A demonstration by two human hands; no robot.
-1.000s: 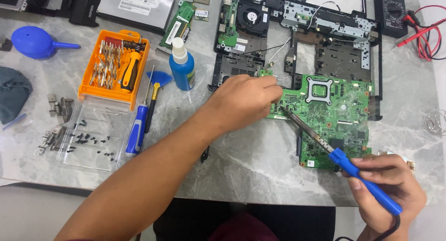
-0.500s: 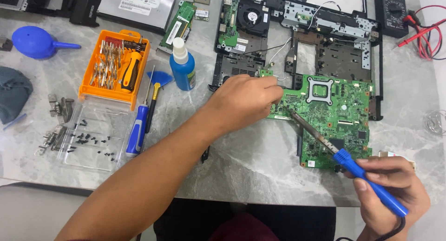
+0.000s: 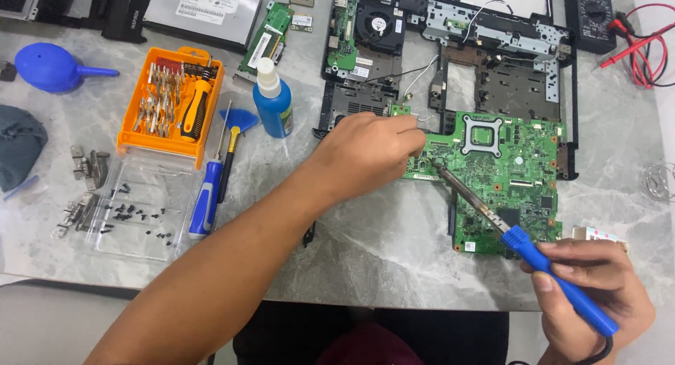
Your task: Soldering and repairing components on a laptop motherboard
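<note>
A green circuit board (image 3: 513,168) lies flat on the grey marble table (image 3: 394,252). My left hand (image 3: 365,150) rests on the board's left edge, fingers curled and pinched there; what lies under the fingertips is hidden. My right hand (image 3: 598,302), at the table's front right, grips the blue handle of a soldering iron (image 3: 555,273). Its metal shaft slants up and left over the board, and the tip touches the board just right of my left fingers.
A stripped black laptop chassis (image 3: 450,48) with a fan sits behind the board. At left are a blue bottle (image 3: 273,101), an orange bit case (image 3: 172,105), a blue screwdriver (image 3: 205,200), a clear tray of screws (image 3: 137,210) and a blue air blower (image 3: 49,66). A multimeter (image 3: 594,10) with red leads is at far right.
My right hand and the iron's handle have slid slightly down and right. The tip stays on the same spot of the board, and my left hand has not moved.
</note>
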